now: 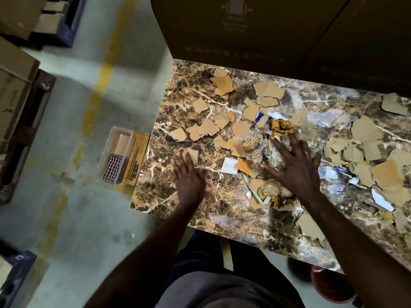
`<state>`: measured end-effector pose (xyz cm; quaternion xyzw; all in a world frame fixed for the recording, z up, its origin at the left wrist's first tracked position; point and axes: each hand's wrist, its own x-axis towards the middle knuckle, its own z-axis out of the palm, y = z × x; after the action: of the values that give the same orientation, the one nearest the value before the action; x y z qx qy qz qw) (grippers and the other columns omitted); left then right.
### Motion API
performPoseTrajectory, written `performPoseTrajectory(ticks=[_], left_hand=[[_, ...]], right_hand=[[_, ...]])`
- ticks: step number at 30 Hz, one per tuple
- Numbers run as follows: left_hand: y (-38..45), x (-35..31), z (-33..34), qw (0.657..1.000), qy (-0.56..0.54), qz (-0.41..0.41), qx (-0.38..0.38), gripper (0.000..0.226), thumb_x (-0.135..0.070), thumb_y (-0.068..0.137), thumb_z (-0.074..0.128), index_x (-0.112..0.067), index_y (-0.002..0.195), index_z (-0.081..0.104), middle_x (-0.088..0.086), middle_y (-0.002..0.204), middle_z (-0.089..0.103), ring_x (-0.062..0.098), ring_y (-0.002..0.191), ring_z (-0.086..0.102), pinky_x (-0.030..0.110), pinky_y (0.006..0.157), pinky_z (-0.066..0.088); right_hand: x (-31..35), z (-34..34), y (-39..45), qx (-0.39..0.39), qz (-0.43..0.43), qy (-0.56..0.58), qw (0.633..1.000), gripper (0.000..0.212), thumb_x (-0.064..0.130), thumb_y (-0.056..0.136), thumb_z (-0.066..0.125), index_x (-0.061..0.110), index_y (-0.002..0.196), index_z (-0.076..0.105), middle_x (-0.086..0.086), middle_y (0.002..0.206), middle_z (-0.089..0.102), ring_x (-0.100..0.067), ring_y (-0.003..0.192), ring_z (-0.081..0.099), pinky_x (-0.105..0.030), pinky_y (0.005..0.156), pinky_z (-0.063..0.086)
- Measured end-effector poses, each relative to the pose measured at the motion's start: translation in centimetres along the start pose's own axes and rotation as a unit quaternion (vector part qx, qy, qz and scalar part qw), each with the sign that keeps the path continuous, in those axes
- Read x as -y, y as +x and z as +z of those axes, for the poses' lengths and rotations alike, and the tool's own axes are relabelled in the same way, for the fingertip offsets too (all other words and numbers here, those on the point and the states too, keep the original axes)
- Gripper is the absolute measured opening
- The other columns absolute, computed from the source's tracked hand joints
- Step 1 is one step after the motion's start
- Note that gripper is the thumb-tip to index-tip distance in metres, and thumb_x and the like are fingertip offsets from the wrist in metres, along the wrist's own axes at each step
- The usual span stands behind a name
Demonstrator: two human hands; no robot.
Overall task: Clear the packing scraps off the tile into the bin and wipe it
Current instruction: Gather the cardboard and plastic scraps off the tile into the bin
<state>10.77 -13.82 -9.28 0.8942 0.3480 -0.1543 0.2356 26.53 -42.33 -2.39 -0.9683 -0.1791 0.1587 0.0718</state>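
Dozens of cardboard scraps (241, 128) are littering the marble tile (222, 210); we are pressing our right hand (295, 165), fingers spread, on crinkled plastic (270, 152); our blurred left hand (189, 174) is lying flat, empty; we should be raking toward six o'clock, where a red bin (329, 285) is showing, half hidden.

**Hidden, cropped, blurred**

Left hand (189, 174) motion-blurred, finger pose unreadable. Right hand (293, 163) covers part of the scrap pile on the tile (200, 210). Tile's right end cut by frame edge. Red bin (331, 285) below the tile, mostly hidden by the right forearm. Carton print behind the tile illegible.
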Motion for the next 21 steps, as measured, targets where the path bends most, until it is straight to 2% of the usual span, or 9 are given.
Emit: performPoseTrajectory(ticks=[4, 8, 11, 15, 18, 21], left_hand=[[-1.4, -6.7, 2.2, 0.998, -0.003, 0.043, 0.039, 0.079, -0.067, 0.109, 0.015, -0.026, 0.168, -0.019, 0.010, 0.174, -0.024, 0.037, 0.160, -0.020, 0.054, 0.131, -0.007], [-2.4, -9.8, 3.5, 0.992, -0.049, 0.085, 0.085, 0.067, -0.045, 0.116, 0.022, -0.024, 0.170, -0.012, 0.002, 0.174, -0.023, 0.034, 0.162, -0.018, 0.050, 0.133, -0.008], [-2.9, -10.7, 3.6, 0.981, -0.097, 0.122, 0.115, 0.068, -0.028, 0.116, 0.032, -0.021, 0.170, -0.008, 0.002, 0.177, -0.013, 0.029, 0.163, -0.014, 0.053, 0.135, -0.001], [-2.6, -10.7, 3.3, 0.955, -0.204, 0.146, 0.157, 0.070, -0.034, 0.116, 0.033, -0.028, 0.170, -0.012, 0.002, 0.178, -0.007, 0.026, 0.164, -0.006, 0.057, 0.134, 0.010], [-2.0, -9.3, 2.0, 0.954, -0.213, 0.176, 0.120, 0.068, -0.037, 0.117, 0.032, -0.030, 0.170, -0.009, -0.003, 0.179, -0.006, 0.023, 0.165, -0.004, 0.055, 0.134, 0.010], [0.6, -6.8, -0.5, 0.975, -0.182, 0.128, 0.011, 0.069, -0.033, 0.116, 0.039, -0.028, 0.171, -0.002, -0.002, 0.179, -0.006, 0.023, 0.164, -0.007, 0.057, 0.134, 0.007]], right_hand=[[0.1, -0.1, 0.2, 0.007, 0.005, 0.006, 1.000, 0.096, 0.093, 0.084, 0.045, 0.054, 0.165, 0.013, 0.003, 0.179, -0.001, -0.036, 0.162, 0.015, -0.080, 0.119, 0.015], [0.1, -0.2, 0.2, 0.006, 0.005, 0.012, 1.000, 0.095, 0.093, 0.084, 0.044, 0.055, 0.165, 0.011, 0.003, 0.179, -0.001, -0.036, 0.162, 0.014, -0.080, 0.119, 0.015], [0.1, -0.1, 0.2, 0.002, 0.006, 0.012, 1.000, 0.095, 0.092, 0.084, 0.046, 0.055, 0.165, 0.010, 0.002, 0.179, -0.002, -0.035, 0.163, 0.014, -0.081, 0.119, 0.016], [0.2, 0.0, 0.3, 0.004, 0.012, 0.015, 1.000, 0.096, 0.094, 0.083, 0.043, 0.056, 0.165, 0.010, 0.004, 0.179, -0.005, -0.035, 0.163, 0.013, -0.080, 0.119, 0.014], [0.2, 0.0, 0.4, 0.005, 0.017, 0.017, 1.000, 0.096, 0.095, 0.083, 0.041, 0.055, 0.165, 0.011, 0.004, 0.179, -0.004, -0.034, 0.163, 0.013, -0.080, 0.119, 0.015], [0.1, 0.0, 0.5, 0.011, 0.018, 0.021, 1.000, 0.095, 0.093, 0.084, 0.045, 0.055, 0.165, 0.012, 0.004, 0.179, -0.005, -0.034, 0.163, 0.011, -0.081, 0.119, 0.015]])
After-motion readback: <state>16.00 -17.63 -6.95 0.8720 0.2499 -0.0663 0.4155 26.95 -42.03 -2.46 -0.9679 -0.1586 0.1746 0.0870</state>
